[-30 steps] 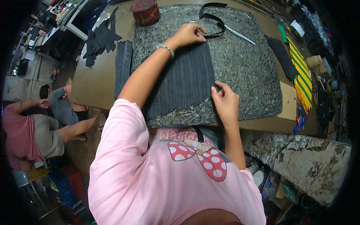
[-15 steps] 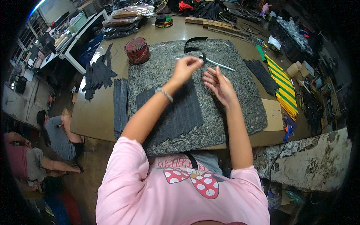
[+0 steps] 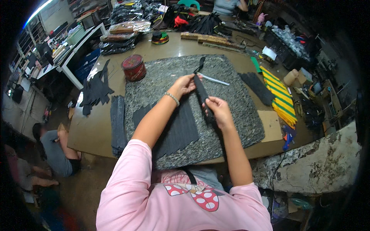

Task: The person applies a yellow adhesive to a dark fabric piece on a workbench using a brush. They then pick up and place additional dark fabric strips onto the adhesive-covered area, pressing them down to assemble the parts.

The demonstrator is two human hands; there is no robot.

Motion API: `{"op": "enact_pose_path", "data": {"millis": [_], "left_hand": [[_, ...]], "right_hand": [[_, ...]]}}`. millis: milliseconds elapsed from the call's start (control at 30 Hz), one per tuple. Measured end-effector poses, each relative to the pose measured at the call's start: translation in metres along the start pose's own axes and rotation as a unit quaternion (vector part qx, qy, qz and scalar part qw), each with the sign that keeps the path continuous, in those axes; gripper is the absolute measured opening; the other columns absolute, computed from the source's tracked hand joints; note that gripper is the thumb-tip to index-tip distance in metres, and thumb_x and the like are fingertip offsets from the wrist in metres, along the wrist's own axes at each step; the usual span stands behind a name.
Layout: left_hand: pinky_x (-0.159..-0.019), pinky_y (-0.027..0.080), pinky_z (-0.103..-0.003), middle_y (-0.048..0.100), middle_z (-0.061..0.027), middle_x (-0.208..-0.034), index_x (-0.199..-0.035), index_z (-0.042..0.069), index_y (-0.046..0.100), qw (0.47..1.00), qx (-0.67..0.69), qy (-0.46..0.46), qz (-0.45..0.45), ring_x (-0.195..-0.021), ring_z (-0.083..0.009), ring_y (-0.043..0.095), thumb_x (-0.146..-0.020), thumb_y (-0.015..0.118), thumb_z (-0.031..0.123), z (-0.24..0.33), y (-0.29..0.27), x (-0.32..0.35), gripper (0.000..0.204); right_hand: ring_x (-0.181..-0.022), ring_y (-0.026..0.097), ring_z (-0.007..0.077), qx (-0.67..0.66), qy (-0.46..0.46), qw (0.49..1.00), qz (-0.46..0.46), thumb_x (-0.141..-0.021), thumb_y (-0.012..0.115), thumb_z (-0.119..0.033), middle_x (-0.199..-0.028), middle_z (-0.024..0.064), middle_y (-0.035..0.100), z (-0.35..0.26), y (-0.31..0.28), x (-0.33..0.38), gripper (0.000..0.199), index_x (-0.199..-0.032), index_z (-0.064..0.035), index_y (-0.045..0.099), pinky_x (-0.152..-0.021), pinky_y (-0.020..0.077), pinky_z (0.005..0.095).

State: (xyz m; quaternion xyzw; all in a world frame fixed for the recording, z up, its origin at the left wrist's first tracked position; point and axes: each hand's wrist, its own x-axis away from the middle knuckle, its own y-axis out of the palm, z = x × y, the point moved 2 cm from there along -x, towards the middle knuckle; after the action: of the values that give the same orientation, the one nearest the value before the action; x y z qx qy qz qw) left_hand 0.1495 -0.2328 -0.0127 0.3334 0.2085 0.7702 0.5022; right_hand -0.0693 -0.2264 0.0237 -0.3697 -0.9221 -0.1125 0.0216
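Head view: the worktop (image 3: 92, 131) carries a speckled grey mat (image 3: 239, 115); under the wrists lies a dark ribbed fabric piece (image 3: 179, 131); left hand (image 3: 184, 84) and right hand (image 3: 216, 109) close their fingers on a narrow black strip (image 3: 200, 90), held between them above the mat

A brown worktable (image 3: 96, 127) fills the frame's centre, bearing a speckled grey mat (image 3: 239, 115), a red tin (image 3: 133, 67) at upper left, and yellow-green striped strips (image 3: 283, 100) at right.
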Motion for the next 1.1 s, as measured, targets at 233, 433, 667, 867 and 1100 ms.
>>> {"op": "enact_pose_path", "data": {"millis": [233, 433, 667, 867, 1100], "left_hand": [[-0.067, 0.060, -0.031, 0.068, -0.0121, -0.096, -0.103, 0.000, 0.061, 0.997, 0.001, 0.057, 0.054, -0.077, -0.0190, 0.067, -0.098, 0.050, 0.017, 0.034, -0.017, -0.038, 0.020], [-0.065, 0.058, -0.026, 0.064, -0.0037, -0.083, -0.101, 0.006, 0.063, 0.988, -0.101, 0.008, 0.113, -0.063, -0.0130, 0.060, -0.094, 0.059, 0.016, 0.028, -0.020, -0.002, 0.013], [-0.060, 0.050, -0.022, 0.065, -0.0025, -0.082, -0.105, 0.001, 0.064, 0.959, -0.255, 0.098, 0.076, -0.064, -0.0084, 0.058, -0.086, 0.069, 0.011, 0.037, -0.011, 0.026, 0.021], [-0.065, 0.048, -0.021, 0.067, -0.0031, -0.082, -0.092, -0.001, 0.069, 0.829, -0.529, 0.181, 0.015, -0.072, -0.0086, 0.060, -0.075, 0.081, 0.021, 0.037, 0.001, 0.039, 0.030], [-0.070, 0.050, -0.024, 0.069, -0.0037, -0.083, -0.093, -0.001, 0.070, 0.759, -0.624, 0.186, 0.001, -0.076, -0.0087, 0.062, -0.072, 0.083, 0.022, 0.027, -0.004, 0.043, 0.034]], "right_hand": [[-0.065, 0.057, 0.0071, 0.055, -0.009, 0.998, 0.028, -0.093, 0.060, -0.012, -0.085, 0.0066, 0.067, 0.004, -0.012, -0.007, 0.030, -0.117, 0.0048, 0.055, -0.056, 0.0458, 0.0205], [-0.064, 0.057, 0.0079, 0.033, -0.018, 0.999, 0.027, -0.092, 0.059, -0.012, -0.083, 0.0057, 0.066, 0.012, -0.013, -0.018, 0.029, -0.116, 0.0043, 0.055, -0.054, 0.0454, 0.0208], [-0.065, 0.053, 0.0059, 0.168, -0.084, 0.981, 0.055, -0.090, 0.064, -0.017, -0.078, -0.0008, 0.063, 0.023, -0.035, 0.008, 0.026, -0.106, 0.0035, 0.063, -0.057, 0.0444, 0.0232], [-0.064, 0.052, 0.0046, 0.196, -0.104, 0.972, 0.080, -0.088, 0.065, -0.012, -0.075, -0.0006, 0.061, 0.030, -0.034, 0.056, 0.026, -0.108, 0.0031, 0.063, -0.059, 0.0437, 0.0216], [-0.056, 0.052, 0.0066, 0.263, -0.113, 0.954, 0.092, -0.087, 0.065, -0.012, -0.065, 0.0022, 0.060, 0.036, -0.009, 0.089, 0.029, -0.113, 0.0009, 0.062, -0.054, 0.0439, 0.0253]]}}
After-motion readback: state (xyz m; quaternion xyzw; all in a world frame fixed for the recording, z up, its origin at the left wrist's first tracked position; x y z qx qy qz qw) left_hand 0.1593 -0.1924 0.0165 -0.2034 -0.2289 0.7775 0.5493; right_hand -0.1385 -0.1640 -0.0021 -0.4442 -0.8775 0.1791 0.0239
